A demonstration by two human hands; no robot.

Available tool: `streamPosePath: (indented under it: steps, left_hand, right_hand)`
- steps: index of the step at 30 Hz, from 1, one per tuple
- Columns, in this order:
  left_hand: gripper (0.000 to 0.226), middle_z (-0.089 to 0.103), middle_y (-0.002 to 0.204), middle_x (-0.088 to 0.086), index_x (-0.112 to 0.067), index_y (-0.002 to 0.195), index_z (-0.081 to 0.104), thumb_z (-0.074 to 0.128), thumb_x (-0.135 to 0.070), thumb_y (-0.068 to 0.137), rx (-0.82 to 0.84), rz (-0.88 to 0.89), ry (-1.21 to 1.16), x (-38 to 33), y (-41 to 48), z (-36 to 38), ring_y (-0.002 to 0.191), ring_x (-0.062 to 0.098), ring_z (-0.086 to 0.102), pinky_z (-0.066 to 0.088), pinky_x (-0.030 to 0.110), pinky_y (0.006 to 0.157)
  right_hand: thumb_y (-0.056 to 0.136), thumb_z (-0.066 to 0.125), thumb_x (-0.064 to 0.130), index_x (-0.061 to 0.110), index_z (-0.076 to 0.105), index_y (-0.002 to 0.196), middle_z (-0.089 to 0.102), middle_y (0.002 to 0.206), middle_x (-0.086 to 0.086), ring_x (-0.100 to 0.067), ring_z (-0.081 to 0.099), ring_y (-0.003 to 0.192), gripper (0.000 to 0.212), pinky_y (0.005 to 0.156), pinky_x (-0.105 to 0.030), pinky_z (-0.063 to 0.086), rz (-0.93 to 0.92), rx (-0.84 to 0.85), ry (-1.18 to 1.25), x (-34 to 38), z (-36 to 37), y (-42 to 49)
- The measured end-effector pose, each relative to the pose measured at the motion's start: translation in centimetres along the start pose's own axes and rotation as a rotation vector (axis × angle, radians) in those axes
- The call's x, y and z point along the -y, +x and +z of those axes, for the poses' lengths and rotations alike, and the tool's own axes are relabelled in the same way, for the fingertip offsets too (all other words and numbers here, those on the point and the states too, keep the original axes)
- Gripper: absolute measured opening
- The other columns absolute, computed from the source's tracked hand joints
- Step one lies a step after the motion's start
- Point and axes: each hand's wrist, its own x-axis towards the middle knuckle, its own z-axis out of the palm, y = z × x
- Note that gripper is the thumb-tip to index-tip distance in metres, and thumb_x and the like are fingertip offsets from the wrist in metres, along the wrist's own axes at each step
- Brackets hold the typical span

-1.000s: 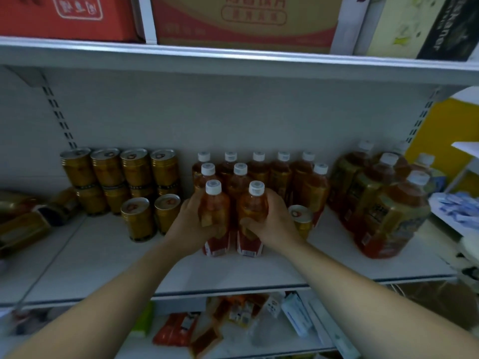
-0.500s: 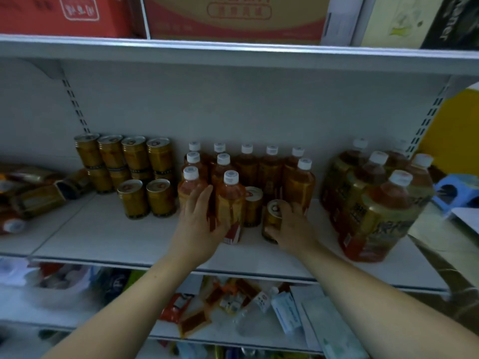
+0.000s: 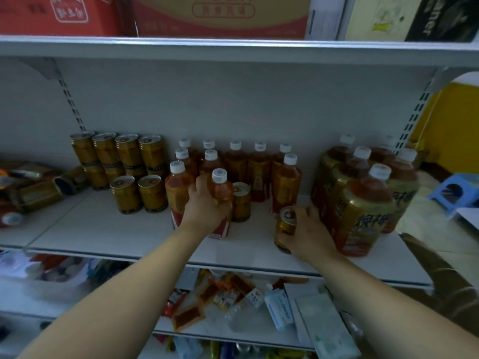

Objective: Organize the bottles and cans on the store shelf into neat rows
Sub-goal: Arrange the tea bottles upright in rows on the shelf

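In the head view, the left hand is curled round the front bottle, fingers on its shoulder just under the white cap. That bottle stands upright on the shelf, touching its neighbour on the left. The right hand grips a can from the side, near the shelf's front edge and just beside the big bottles. I cannot tell whether the can's base is on the shelf or lifted. A second can stands in among the small bottles, just right of the front bottle. The can stack is at the back left, two high, with two front cans before it.

The step in hand looks like clearing stray cans out of the bottle block and closing up the rows. To do it well, the can should come out toward the shelf edge first, then travel left, in front of the bottles, not over them (tall, narrow bottles tip at a nudge). It belongs beside the front cans, touching them and upright. The left hand does best to slide the front bottle, not lift it, and a lower grip would steady it. The second can is the likely next one to pull, and the gap it leaves should be closed with bottles.
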Motion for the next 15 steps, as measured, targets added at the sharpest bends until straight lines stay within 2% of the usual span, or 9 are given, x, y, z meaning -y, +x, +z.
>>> streamPosePath:
  steps: [5, 8, 12, 15]
  left_hand:
    - [0.067, 0.053, 0.114, -0.007, -0.037, 0.123, 0.027, 0.071, -0.029, 0.074, 0.118, 0.112, -0.134, -1.4, -1.8, 1.3, 0.104, 0.020, 0.056, 0.048, 0.039, 0.088]
    - [0.060, 0.058, 0.102, -0.010, -0.040, 0.117, 0.028, 0.070, -0.025, 0.076, 0.232, 0.183, -0.158, -3.5, -2.6, 3.8, 0.096, 0.016, 0.061, 0.050, 0.034, 0.079]
    - [0.062, 0.056, 0.115, -0.005, -0.030, 0.124, 0.034, 0.072, -0.019, 0.076, 0.307, 0.182, -0.265, -5.8, -1.4, 7.3, 0.107, 0.016, 0.056, 0.049, 0.037, 0.090]
    - [0.063, 0.054, 0.116, -0.010, -0.032, 0.125, 0.033, 0.071, -0.019, 0.077, 0.346, 0.200, -0.324, -6.7, -0.4, 9.1, 0.111, 0.014, 0.054, 0.045, 0.031, 0.092]
  right_hand:
    - [0.078, 0.070, 0.039, 0.012, 0.040, 0.129, 0.036, 0.125, -0.013, -0.038, 0.052, 0.101, 0.064, 0.078, -0.036, 0.045, 0.005, -0.035, -0.062, -1.6, -1.0, -1.4]
    - [0.079, 0.070, 0.040, 0.010, 0.040, 0.132, 0.037, 0.126, -0.014, -0.038, 0.050, 0.105, 0.067, 0.080, -0.037, 0.047, 0.036, -0.060, -0.065, -2.1, -1.3, -2.4]
    - [0.079, 0.071, 0.038, 0.010, 0.041, 0.134, 0.039, 0.123, -0.014, -0.037, 0.050, 0.104, 0.069, 0.077, -0.035, 0.044, 0.072, -0.126, -0.045, -2.8, -1.5, -3.8]
    - [0.083, 0.067, 0.038, 0.011, 0.038, 0.138, 0.039, 0.124, -0.015, -0.035, 0.049, 0.106, 0.068, 0.079, -0.034, 0.044, 0.056, -0.140, -0.049, -2.8, -1.3, -4.1]
